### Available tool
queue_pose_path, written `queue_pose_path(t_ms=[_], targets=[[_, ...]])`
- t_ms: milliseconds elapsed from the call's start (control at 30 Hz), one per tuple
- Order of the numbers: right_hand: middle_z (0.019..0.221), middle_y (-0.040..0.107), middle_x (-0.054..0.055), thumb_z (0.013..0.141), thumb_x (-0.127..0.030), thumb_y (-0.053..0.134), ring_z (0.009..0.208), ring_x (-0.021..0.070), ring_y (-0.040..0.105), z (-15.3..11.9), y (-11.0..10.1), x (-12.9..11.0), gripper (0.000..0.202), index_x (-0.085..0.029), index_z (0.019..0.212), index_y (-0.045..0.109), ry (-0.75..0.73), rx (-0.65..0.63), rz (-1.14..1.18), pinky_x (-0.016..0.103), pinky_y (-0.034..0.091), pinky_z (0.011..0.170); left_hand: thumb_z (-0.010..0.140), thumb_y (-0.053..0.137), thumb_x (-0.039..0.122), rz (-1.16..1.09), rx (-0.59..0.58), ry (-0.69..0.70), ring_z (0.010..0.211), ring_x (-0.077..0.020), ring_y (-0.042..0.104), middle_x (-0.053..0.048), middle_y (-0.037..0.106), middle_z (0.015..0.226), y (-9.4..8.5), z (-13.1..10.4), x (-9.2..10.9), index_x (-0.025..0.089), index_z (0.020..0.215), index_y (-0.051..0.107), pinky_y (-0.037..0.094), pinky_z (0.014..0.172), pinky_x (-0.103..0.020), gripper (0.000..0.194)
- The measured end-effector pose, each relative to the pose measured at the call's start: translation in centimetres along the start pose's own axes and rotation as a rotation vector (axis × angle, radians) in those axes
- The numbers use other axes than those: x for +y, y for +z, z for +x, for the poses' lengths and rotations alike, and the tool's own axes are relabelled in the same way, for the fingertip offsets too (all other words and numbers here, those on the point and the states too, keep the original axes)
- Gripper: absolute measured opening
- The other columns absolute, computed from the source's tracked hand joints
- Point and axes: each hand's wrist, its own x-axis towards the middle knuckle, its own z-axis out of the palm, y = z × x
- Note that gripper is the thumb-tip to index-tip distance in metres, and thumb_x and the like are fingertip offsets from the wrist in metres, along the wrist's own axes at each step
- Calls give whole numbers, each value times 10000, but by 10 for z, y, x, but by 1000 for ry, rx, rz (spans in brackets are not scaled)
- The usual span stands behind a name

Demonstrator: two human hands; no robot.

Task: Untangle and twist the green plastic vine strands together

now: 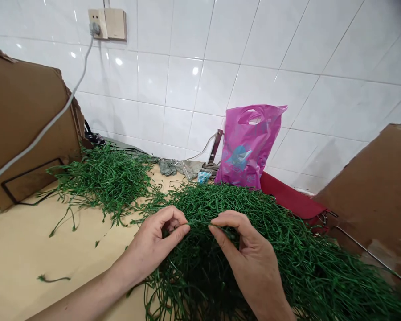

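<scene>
Between my two hands stretches a thin green stem [199, 222], which looks like an artificial plant stem. One end is pinched by the thumb and forefinger of my left hand [157, 238]. My right hand [249, 249] pinches the other side the same way, with its remaining fingers curled. Below and behind both hands spreads a big tangled pile of green stems [307, 254], several with small leafy tips. A smaller heap of stems [110, 178] lies at the left, farther from me.
A loose stem [53, 279] lies on the tan table surface [16, 249]. Behind the pile stand a pink plastic bag [250, 147] and a red case [290, 196]. Cardboard [26, 120] rises at left, more cardboard [377, 187] at right. A grey cable [63, 111] hangs from the wall socket [96, 22].
</scene>
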Motion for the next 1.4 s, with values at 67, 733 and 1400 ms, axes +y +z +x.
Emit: queue_pose_path(t_ms=[67, 733, 1400], targets=[[959, 690, 22, 933, -204, 633, 932, 185, 662, 1, -5, -1, 74, -263, 953, 672, -35, 46, -75, 319, 541, 832, 930, 568, 349, -28, 40, -59, 655, -126, 408, 38, 432, 698, -1, 0, -3, 193, 822, 570, 330, 603, -242, 191], [968, 719, 13, 930, -120, 572, 1095, 272, 551, -9, 8, -11, 141, -236, 916, 650, -341, -110, -485, 407, 312, 957, 997, 453, 142, 538, -47, 382, 735, -133, 535, -2, 524, 853, 8, -10, -5, 196, 931, 571, 400, 631, -239, 145], [1073, 736, 138, 933, -289, 537, 985, 253, 683, 24, -26, 26, 237, -157, 1077, 672, 21, 143, -415, 423, 526, 899, 933, 587, 236, 44, 83, 100, 687, -116, 462, 28, 510, 742, 6, -8, 11, 188, 831, 605, 358, 628, -246, 114]])
